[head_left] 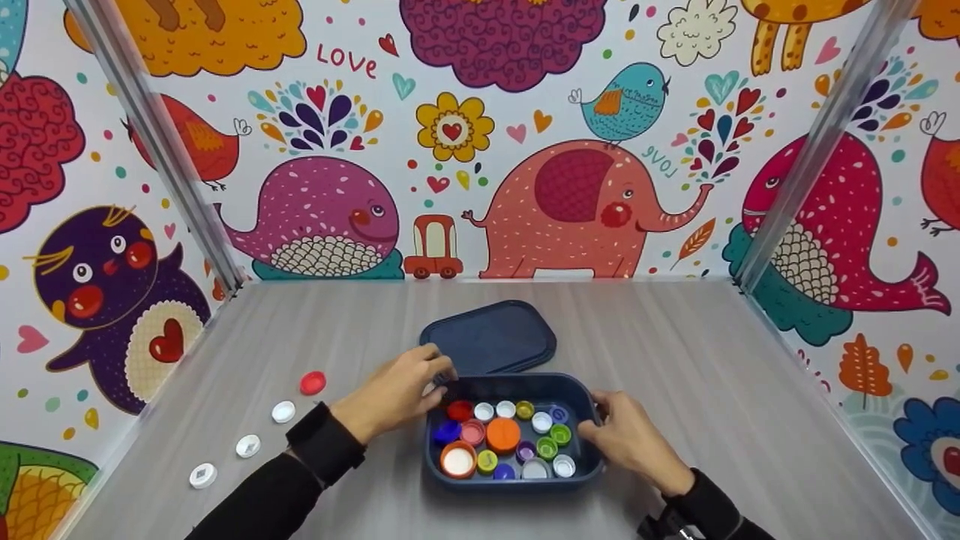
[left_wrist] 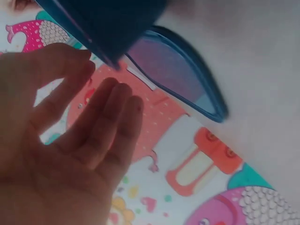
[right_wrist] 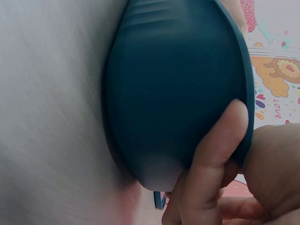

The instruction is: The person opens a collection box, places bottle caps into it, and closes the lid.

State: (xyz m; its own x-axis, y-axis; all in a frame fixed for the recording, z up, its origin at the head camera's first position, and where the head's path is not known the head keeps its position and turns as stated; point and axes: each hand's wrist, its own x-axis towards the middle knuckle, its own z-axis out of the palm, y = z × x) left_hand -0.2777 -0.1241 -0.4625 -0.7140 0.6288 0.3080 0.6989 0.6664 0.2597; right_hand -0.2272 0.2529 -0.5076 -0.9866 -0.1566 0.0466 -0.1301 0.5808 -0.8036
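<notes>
A dark blue plastic box (head_left: 514, 486) stands on the table, holding bottle caps of several colours, including a large orange cap (head_left: 503, 433). My right hand (head_left: 630, 435) grips its right end, thumb at the rim and fingers (right_wrist: 206, 173) against the outer wall. My left hand (head_left: 397, 390) is at the back left corner, fingertips right at the rim. In the left wrist view its other fingers (left_wrist: 105, 122) are loosely extended beside the box. Behind the box lies its dark blue lid (head_left: 487, 337).
Left of the box, a red cap (head_left: 313, 382) and three white caps, the nearest white cap (head_left: 202, 475) among them, lie in a slanting row on the grey table (head_left: 660, 337). Printed walls (head_left: 450, 187) with cartoon animals enclose the back and sides, joined by metal corner posts (head_left: 795, 150).
</notes>
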